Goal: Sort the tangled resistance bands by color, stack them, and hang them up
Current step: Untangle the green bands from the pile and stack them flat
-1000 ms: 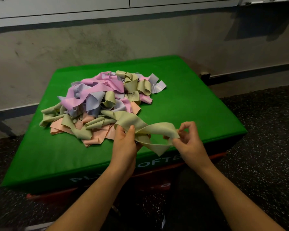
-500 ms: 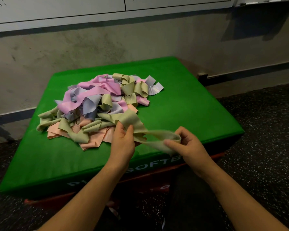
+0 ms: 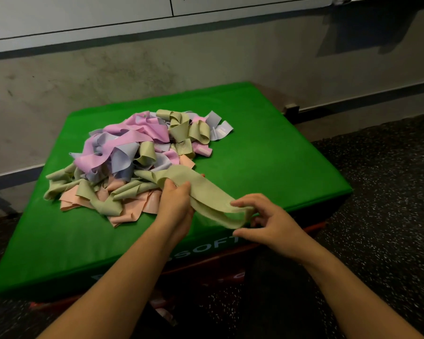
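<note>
Pile (image 3: pixel 132 162) of pink, lilac, peach and olive bands lies tangled on the left of the green pad (image 3: pixel 267 155). Left hand (image 3: pixel 175 204) grips the olive band (image 3: pixel 206 194) where it leaves the pile. Right hand (image 3: pixel 272 221), fingers loosely spread, holds the loop's end, now lowered to the pad's front edge from its raised position a second ago. Judgement: first band nearly freed; sorting barely begun
</note>
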The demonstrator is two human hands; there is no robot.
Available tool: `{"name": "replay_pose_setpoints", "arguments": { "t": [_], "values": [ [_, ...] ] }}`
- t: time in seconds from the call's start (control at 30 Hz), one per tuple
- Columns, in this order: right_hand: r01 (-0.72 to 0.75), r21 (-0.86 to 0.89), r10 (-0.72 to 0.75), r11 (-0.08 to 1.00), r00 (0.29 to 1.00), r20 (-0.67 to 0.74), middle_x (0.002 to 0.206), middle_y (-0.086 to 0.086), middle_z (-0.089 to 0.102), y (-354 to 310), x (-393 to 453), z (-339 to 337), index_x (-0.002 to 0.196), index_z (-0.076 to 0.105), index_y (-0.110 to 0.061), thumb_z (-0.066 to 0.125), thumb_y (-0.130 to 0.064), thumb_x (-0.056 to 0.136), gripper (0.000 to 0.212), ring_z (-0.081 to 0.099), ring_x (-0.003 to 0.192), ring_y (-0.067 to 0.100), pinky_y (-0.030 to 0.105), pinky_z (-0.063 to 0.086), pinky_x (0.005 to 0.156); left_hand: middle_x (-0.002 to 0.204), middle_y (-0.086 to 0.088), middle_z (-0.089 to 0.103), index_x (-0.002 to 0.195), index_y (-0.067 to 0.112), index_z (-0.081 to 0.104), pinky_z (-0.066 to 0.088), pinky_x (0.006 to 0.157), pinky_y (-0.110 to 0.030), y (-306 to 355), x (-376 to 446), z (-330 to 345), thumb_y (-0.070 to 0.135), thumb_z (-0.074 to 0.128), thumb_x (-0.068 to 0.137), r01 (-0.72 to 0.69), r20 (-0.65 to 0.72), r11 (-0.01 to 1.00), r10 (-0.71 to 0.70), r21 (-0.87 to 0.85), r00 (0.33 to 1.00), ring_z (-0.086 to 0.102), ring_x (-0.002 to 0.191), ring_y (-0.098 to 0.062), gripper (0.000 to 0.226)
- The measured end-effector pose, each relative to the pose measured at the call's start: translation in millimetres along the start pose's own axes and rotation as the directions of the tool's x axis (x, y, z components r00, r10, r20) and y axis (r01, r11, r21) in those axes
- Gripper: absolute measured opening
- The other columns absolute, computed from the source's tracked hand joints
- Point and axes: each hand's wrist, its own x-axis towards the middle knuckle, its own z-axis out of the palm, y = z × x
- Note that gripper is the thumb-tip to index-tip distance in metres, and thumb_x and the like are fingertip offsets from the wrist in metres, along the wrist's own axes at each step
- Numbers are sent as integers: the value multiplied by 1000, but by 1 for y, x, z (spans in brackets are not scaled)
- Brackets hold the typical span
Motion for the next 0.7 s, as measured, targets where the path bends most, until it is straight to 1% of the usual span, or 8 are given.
{"name": "replay_pose_setpoints", "arguments": {
  "t": [0.1, 0.23, 0.3, 0.4, 0.47, 0.57, 0.63, 0.7],
  "values": [
    [59, -242, -43, 968, 996, 72, 127, -19, 50, 3, 0, -8, 119, 60, -47, 80, -12, 80, 56, 50, 114, 3, 17, 47, 89, 113, -14, 69, 134, 6, 38, 58, 65, -33, 4, 8, 7, -6, 36, 101, 53, 5, 995, -53, -89, 999, 70, 94, -20, 35],
    [121, -319, -157, 940, 983, -91, 109, -16, 61, 10, 7, -14, 100, 71, -30, 73, 4, 80, 40, 55, 108, -2, 9, 43, 93, 131, -21, 58, 143, 12, 27, 58, 70, -40, 4, 18, 19, -11, 31, 98, 97, 62, 995, -94, -33, 994, 68, 103, -30, 50],
    [160, -355, -227, 921, 962, -154, 101, -15, 64, 16, 11, -17, 93, 74, -25, 75, 1, 78, 30, 60, 100, 1, 11, 46, 89, 130, -22, 57, 148, 19, 23, 58, 70, -44, 3, 24, 26, -17, 24, 93, 129, 99, 991, -125, -30, 987, 69, 100, -35, 65],
    [241, -451, -362, 859, 910, -203, 93, -10, 66, 20, 16, -26, 87, 74, -19, 68, -19, 79, 10, 58, 93, 6, 18, 46, 85, 141, -26, 48, 153, 21, 19, 53, 81, -50, 3, 39, 37, -21, 15, 85, 229, 135, 965, -212, -129, 968, 65, 104, -36, 80],
    [272, -518, -413, 811, 893, -178, 90, -8, 64, 22, 20, -33, 87, 70, -16, 63, -26, 81, 14, 56, 89, 7, 17, 44, 80, 140, -25, 47, 152, 13, 23, 46, 91, -53, 3, 48, 45, -20, 15, 83, 257, 128, 951, -237, -174, 963, 62, 106, -38, 77],
    [269, -514, -391, 814, 909, -143, 86, -10, 54, 27, 28, -44, 86, 63, -14, 61, -27, 84, 13, 50, 80, -3, 10, 41, 72, 130, -22, 52, 140, 7, 35, 47, 90, -53, 4, 64, 59, -13, 25, 89, 278, 94, 945, -265, -172, 960, 63, 104, -36, 56],
    [272, -512, -370, 815, 924, -99, 88, -9, 56, 32, 34, -53, 88, 66, -14, 62, -26, 83, 13, 52, 83, -1, 14, 44, 73, 129, -22, 55, 139, 7, 38, 51, 83, -49, 5, 75, 70, 3, 36, 99, 296, 99, 945, -285, -135, 953, 64, 103, -33, 40],
    [291, -537, -371, 792, 928, -44, 95, -7, 61, 37, 38, -62, 92, 72, -16, 63, -24, 84, 15, 56, 90, 4, 20, 48, 80, 126, -21, 58, 136, 11, 40, 52, 84, -48, 2, 88, 82, 14, 43, 103, 279, 81, 960, -275, -37, 958, 62, 108, -32, 33]
  ]
}}
